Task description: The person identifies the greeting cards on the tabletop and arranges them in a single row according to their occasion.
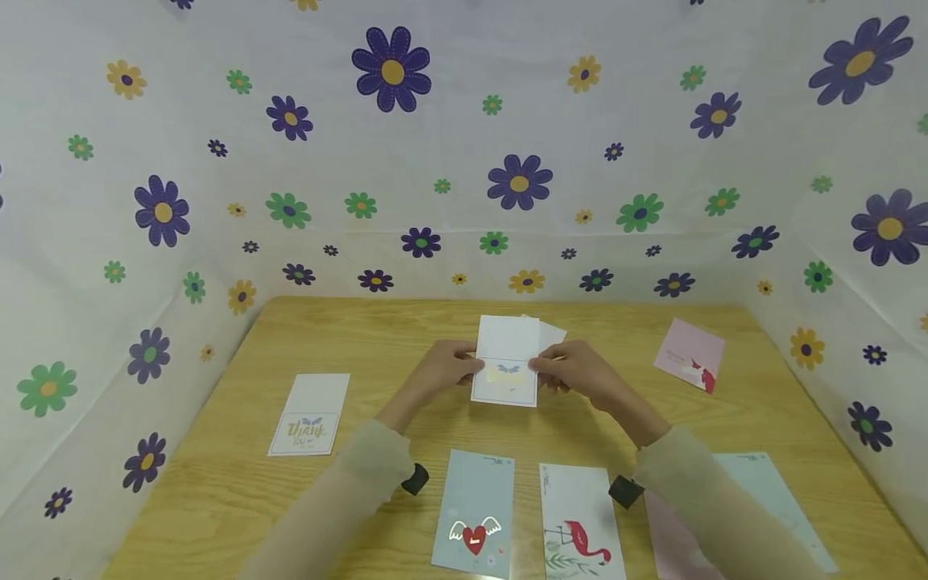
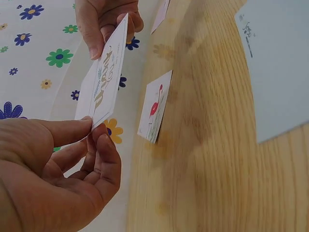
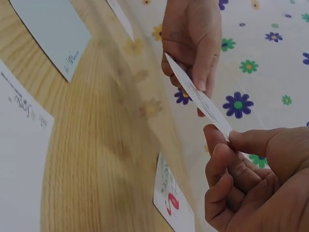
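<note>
A white folded card (image 1: pixel 506 342) with gold lettering and a bordered lower panel is held up above the table. My left hand (image 1: pixel 444 364) pinches its left edge between thumb and fingers. On the opposite edge, my right hand (image 1: pixel 576 370) grips it the same way. The left wrist view shows the gold script on the card (image 2: pixel 108 79) at a slant. Seen nearly edge-on in the right wrist view, the card (image 3: pixel 198 96) spans both hands. Behind it on the table lies a small white card with a red flamingo (image 2: pixel 154 108), partly hidden in the head view.
A matching "Thank You" card (image 1: pixel 319 395) lies at the left. In front are a light blue winged-heart sheet (image 1: pixel 471 487) and a white flamingo sheet (image 1: pixel 576 487). A pink card (image 1: pixel 689 354) lies back right. Pink (image 1: pixel 670 532) and light blue (image 1: pixel 779 499) sheets sit by my right forearm.
</note>
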The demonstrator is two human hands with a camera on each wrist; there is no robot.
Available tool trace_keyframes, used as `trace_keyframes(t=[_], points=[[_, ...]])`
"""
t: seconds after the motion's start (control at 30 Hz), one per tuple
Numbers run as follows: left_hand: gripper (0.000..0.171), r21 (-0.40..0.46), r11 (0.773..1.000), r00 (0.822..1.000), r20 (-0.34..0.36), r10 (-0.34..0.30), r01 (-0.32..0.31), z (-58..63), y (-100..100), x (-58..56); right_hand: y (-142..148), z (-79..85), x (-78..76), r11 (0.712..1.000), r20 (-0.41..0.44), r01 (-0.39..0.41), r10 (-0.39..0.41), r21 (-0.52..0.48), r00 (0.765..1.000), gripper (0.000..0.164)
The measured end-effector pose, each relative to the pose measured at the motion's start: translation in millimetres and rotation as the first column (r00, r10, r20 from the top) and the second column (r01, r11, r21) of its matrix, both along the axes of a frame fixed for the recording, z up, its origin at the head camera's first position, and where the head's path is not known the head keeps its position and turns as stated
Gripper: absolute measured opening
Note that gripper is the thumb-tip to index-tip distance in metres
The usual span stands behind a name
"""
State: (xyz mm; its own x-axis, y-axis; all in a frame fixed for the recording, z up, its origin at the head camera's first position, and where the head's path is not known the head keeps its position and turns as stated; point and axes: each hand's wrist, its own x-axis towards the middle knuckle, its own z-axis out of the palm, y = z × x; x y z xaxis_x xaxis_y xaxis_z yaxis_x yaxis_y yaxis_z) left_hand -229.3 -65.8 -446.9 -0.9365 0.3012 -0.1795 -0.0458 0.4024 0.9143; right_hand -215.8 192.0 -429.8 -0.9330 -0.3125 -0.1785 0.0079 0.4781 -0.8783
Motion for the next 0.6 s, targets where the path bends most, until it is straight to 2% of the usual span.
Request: trace_keyframes(t=[0.17,0.33,0.6], points=[[0.039,-0.011,1.000,0.999,-0.019,0.027,-0.027,2.1,-10.9,3.2,-11.9,-2.7,2.9,1.000,-0.005,0.010,-0.010,-0.024,1.000,0.026],[0.037,-0.010,0.997,0.997,0.000,0.083,-0.083,1.8,-16.1,8.0,-23.1,-4.0,6.0,0.999,0.008,0.040,-0.040,0.002,0.999,0.023],[0.031,-0.090,0.979,0.984,-0.017,0.180,-0.180,-3.5,-23.9,16.8,-40.6,-9.7,12.2,0.998,0.004,0.053,-0.053,0.044,0.999,0.020]])
